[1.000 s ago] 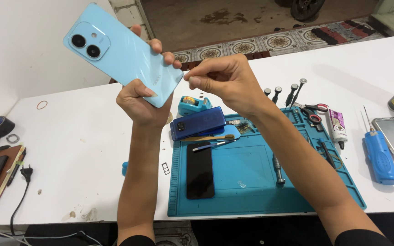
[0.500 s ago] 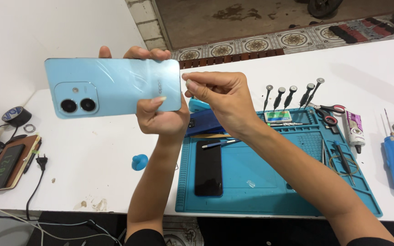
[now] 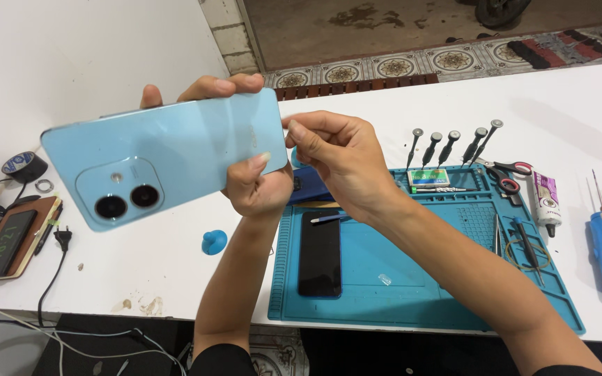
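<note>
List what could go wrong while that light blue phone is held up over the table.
The left hand pinches the light blue phone at one end only, so it might slip and drop onto the table. The right hand works at the phone's edge with its fingertips; whatever small part it handles, too small to see, might fall and get lost.

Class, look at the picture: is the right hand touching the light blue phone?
Cannot tell. In the head view the right hand's pinched fingers sit right at the phone's short edge, but no contact or gap shows plainly. The left hand holds the phone.
</note>
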`<state>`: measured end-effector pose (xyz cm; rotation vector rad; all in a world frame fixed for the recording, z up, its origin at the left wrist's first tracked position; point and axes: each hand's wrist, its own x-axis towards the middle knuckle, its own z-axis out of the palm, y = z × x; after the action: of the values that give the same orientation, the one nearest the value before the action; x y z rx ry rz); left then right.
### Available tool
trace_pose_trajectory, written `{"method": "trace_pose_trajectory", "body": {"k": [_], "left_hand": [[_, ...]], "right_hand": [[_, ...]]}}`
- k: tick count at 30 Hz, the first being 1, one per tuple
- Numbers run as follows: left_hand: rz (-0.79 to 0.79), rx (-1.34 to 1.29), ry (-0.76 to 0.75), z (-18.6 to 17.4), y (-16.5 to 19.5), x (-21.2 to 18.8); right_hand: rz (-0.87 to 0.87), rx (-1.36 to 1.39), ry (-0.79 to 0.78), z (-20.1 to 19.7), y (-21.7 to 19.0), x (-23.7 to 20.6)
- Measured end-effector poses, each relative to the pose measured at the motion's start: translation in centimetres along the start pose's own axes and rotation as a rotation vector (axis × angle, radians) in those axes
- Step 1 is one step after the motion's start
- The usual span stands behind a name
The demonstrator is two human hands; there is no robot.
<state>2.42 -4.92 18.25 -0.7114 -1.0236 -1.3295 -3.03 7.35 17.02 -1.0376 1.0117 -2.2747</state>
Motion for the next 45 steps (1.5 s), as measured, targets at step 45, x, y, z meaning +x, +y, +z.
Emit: {"method": "trace_pose_trajectory", "body": {"k": [45], "left_hand": [[0.086,-0.029,-0.03,0.4,0.1,-0.4]], "right_hand": [[-0.07,0.056,0.097,1.7,0.4,-1.2]]}}
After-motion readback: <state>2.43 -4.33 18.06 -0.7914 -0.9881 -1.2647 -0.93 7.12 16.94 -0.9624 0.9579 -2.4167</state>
